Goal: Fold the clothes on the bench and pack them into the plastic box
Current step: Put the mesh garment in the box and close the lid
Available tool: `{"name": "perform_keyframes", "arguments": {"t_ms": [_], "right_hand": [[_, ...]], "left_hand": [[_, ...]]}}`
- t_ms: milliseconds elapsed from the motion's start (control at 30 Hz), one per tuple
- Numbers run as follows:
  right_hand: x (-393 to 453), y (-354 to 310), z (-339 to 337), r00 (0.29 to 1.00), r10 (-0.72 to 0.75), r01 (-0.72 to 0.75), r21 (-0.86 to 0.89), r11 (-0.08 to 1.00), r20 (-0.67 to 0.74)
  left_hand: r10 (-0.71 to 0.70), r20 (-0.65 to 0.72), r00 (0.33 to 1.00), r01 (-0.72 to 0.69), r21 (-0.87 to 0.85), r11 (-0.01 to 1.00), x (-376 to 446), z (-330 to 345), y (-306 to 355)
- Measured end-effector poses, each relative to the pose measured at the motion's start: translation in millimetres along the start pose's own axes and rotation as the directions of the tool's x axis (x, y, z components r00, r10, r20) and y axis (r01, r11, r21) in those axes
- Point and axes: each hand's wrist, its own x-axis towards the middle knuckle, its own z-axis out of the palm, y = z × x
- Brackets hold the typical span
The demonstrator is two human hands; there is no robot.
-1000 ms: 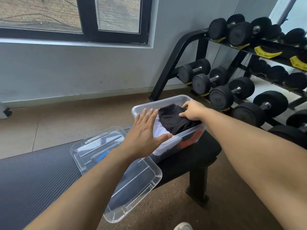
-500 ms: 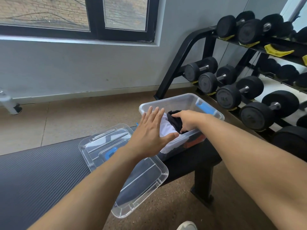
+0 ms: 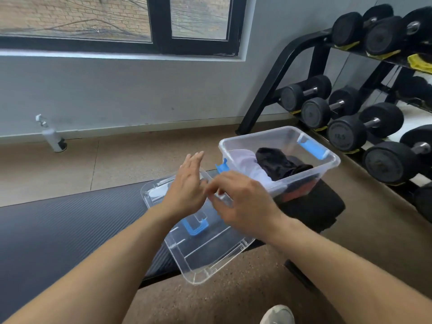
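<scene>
A clear plastic box (image 3: 332,160) with blue latches stands on the right end of the black bench (image 3: 58,225). Inside it lie a dark garment (image 3: 278,163) on top, a white one (image 3: 247,163) beside it and something red at the bottom. The box's clear lid (image 3: 210,256) lies upside down on the bench, overhanging its front edge. Both my hands hover over the lid's far part. My left hand (image 3: 187,188) has straight fingers. My right hand (image 3: 243,202) has loosely curled fingers near the lid's rim; motion blur hides whether they touch it.
A black rack with several dumbbells (image 3: 346,134) stands close behind and right of the box. A white spray bottle (image 3: 50,134) sits on the floor by the wall. My shoe (image 3: 278,315) shows at the bottom edge.
My right hand let go of the dark garment and came out of the box, back toward the lid. My left hand drew back from the box too.
</scene>
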Motion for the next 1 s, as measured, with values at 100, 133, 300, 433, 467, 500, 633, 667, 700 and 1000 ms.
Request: {"name": "perform_keyframes", "arguments": {"t_ms": [100, 133, 300, 433, 467, 500, 633, 667, 700, 1000], "right_hand": [[-22.8, -11.1, 18.8, 0.789, 0.113, -0.196, 0.072, 0.978, 0.604], [-30.2, -8.3, 23.8, 0.715, 0.119, -0.194, 0.032, 0.98, 0.689], [-46.5, -3.2, 44.3, 0.696, 0.104, 0.066, -0.208, 0.976, 0.71], [-44.7, -11.3, 38.0, 0.77, 0.027, 0.114, -0.179, 0.977, 0.637], [-44.2, -13.7, 35.0, 0.812, 0.011, 0.091, -0.144, 0.985, 0.584], [-43.1, -17.3, 31.0, 0.867, -0.006, 0.066, -0.102, 0.993, 0.498], [-35.4, -16.5, 19.0, 0.999, 0.046, -0.046, 0.023, 0.999, 0.007], [-33.1, -14.5, 17.0, 0.994, 0.082, -0.078, 0.055, 0.995, -0.077], [-31.0, -14.0, 15.3, 0.982, 0.129, -0.114, 0.109, 0.987, -0.136], [-15.1, -13.7, -17.6, 0.73, 0.633, -0.241, 0.77, 0.591, -0.257]], "left_hand": [[-0.097, -0.036, 0.995, 0.099, 0.055, 0.994, -10.4, -14.5, -24.0], [-0.099, -0.036, 0.994, 0.102, 0.094, 0.99, -13.8, -19.3, -30.1], [-0.087, -0.011, 0.996, 0.088, 0.186, 0.979, -30.1, -32.4, -47.5], [-0.026, -0.09, 0.996, 0.041, 0.159, 0.986, -35.2, -36.1, -46.4], [0.016, -0.125, 0.992, 0.002, 0.144, 0.99, -35.3, -37.4, -44.0], [0.059, -0.161, 0.985, -0.039, 0.126, 0.991, -35.5, -39.0, -39.7], [0.191, -0.354, 0.915, -0.225, -0.057, 0.973, -38.9, -52.6, -13.7], [0.201, -0.419, 0.886, -0.268, -0.108, 0.957, -39.7, -57.5, -8.8], [0.207, -0.475, 0.855, -0.309, -0.147, 0.94, -40.3, -61.6, -5.3], [0.232, -0.523, 0.82, -0.249, 0.04, 0.968, -33.4, -51.9, -6.4]]}}
